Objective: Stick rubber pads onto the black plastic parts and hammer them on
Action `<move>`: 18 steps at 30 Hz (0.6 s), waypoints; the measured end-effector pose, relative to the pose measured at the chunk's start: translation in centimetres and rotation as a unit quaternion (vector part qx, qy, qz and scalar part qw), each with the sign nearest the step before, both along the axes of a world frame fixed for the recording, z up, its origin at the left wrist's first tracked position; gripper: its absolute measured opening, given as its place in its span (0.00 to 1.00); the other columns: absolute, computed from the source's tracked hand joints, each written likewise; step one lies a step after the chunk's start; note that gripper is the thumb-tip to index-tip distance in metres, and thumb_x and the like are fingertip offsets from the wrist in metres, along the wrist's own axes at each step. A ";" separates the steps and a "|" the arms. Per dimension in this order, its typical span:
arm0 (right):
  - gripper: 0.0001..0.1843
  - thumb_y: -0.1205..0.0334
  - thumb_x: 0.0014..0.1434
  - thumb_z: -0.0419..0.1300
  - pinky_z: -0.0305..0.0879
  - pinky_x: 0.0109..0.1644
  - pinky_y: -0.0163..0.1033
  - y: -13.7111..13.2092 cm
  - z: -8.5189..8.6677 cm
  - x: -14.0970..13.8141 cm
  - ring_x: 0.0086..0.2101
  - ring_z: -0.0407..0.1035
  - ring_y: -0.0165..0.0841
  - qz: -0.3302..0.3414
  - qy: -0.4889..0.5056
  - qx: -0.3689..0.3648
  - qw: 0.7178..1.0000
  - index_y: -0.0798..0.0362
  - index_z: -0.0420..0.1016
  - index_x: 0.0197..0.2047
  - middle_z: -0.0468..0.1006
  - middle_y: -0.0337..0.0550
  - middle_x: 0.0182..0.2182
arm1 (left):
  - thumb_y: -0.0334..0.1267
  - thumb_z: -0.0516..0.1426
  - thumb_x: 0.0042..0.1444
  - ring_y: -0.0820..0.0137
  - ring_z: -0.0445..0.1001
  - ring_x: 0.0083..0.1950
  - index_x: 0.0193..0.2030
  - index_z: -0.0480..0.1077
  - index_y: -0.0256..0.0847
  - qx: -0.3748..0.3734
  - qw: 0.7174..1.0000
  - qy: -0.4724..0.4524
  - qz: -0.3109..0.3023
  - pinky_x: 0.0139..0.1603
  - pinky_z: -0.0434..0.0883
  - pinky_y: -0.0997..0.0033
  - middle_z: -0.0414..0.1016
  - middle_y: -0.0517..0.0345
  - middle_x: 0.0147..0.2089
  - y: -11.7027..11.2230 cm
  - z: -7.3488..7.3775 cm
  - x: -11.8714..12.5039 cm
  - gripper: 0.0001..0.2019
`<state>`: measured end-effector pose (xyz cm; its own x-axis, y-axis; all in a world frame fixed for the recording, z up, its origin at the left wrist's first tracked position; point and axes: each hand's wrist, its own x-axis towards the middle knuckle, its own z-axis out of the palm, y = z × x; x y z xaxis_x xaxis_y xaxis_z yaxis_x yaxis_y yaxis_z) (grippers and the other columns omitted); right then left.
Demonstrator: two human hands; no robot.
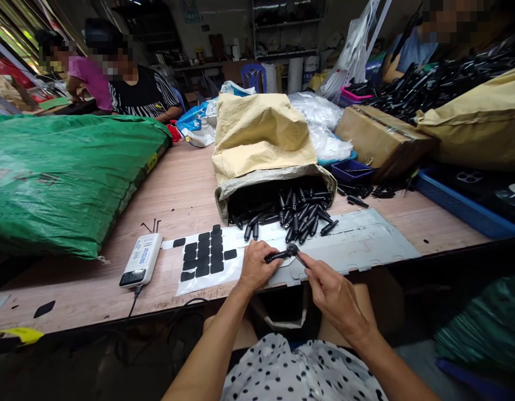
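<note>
My left hand point(257, 268) is closed round one end of a slim black plastic part point(276, 256). This part meets a rounded black head point(292, 250) just above the table edge. My right hand point(330, 289) pinches a short black stem point(301, 259) that runs up to the same head; whether it is all one piece I cannot tell. Just beyond my hands, many black tapered plastic parts point(301, 214) spill from the mouth of a tan sack point(261, 136). Left of my left hand, rows of black rounded-square stickers point(204, 253) lie on a white sheet point(232, 273).
A white power bank point(141, 260) with a cable lies left of the stickers. A big green sack point(69, 178) fills the left side. Rightward are a grey board point(366, 239), a cardboard box point(382, 139) and a blue tray point(466, 203). Other people point(136, 83) sit across the table.
</note>
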<state>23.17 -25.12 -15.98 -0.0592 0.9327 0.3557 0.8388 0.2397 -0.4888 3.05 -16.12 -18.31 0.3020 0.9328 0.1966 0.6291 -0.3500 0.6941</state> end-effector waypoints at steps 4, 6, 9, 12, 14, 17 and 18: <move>0.24 0.64 0.68 0.53 0.72 0.49 0.40 1.0 1.0 3.9 0.46 0.77 0.39 -0.141 -0.004 0.047 0.989 0.43 0.71 0.65 0.81 0.44 0.51 | 0.37 0.69 0.53 0.62 0.68 0.45 0.43 0.81 0.45 0.000 1.000 0.024 -0.003 0.50 0.63 0.61 0.76 0.58 0.37 0.0 0.2 0.1 0.10; 0.27 0.65 0.66 0.53 0.70 0.46 0.43 1.9 1.2 7.0 0.43 0.76 0.42 -0.230 -0.037 0.047 0.971 0.46 0.70 0.67 0.81 0.49 0.46 | 0.38 0.69 0.54 0.62 0.67 0.45 0.44 0.80 0.46 -0.003 1.000 0.027 -0.008 0.50 0.62 0.60 0.76 0.58 0.38 0.0 0.1 0.1 0.10; 0.30 0.70 0.61 0.53 0.65 0.41 0.49 3.6 0.7 11.9 0.40 0.73 0.48 -0.324 -0.105 -0.009 0.940 0.56 0.71 0.66 0.77 0.59 0.40 | 0.37 0.67 0.55 0.62 0.68 0.46 0.44 0.80 0.47 -0.009 1.000 0.009 -0.019 0.51 0.62 0.60 0.76 0.58 0.40 0.1 0.1 -0.2 0.10; 0.31 0.72 0.59 0.54 0.62 0.39 0.51 4.8 -0.3 15.3 0.41 0.71 0.52 -0.367 -0.117 -0.111 0.916 0.62 0.70 0.66 0.74 0.65 0.40 | 0.35 0.65 0.56 0.62 0.69 0.47 0.45 0.78 0.46 -0.016 0.999 -0.014 -0.029 0.52 0.62 0.60 0.77 0.58 0.42 0.1 0.1 -0.4 0.09; 0.30 0.71 0.58 0.55 0.62 0.40 0.51 5.2 -0.8 16.1 0.44 0.70 0.53 -0.381 -0.102 -0.142 0.908 0.59 0.73 0.64 0.72 0.68 0.45 | 0.33 0.64 0.57 0.62 0.69 0.48 0.44 0.77 0.46 -0.022 0.999 -0.022 -0.033 0.53 0.62 0.60 0.77 0.58 0.43 0.1 0.2 -0.6 0.09; 0.24 0.67 0.58 0.58 0.62 0.45 0.56 5.3 -0.7 14.6 0.51 0.66 0.59 -0.396 -0.109 -0.084 0.908 0.56 0.78 0.58 0.69 0.68 0.52 | 0.31 0.64 0.56 0.62 0.69 0.49 0.44 0.76 0.45 -0.029 0.999 -0.032 -0.024 0.54 0.62 0.60 0.78 0.59 0.43 0.0 0.2 -0.6 0.10; 0.22 0.65 0.59 0.58 0.62 0.47 0.57 5.3 -0.5 13.4 0.52 0.65 0.59 -0.380 -0.111 -0.046 0.917 0.57 0.79 0.56 0.70 0.67 0.52 | 0.30 0.64 0.56 0.62 0.69 0.48 0.45 0.76 0.45 -0.030 0.999 -0.035 -0.020 0.54 0.62 0.60 0.78 0.59 0.42 -0.1 0.2 -0.6 0.10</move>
<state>36.56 -19.81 -16.43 0.5580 0.7606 0.3317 0.8285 -0.4883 -0.2739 2.47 -16.20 -18.08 0.3261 0.9313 0.1623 0.5649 -0.3296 0.7564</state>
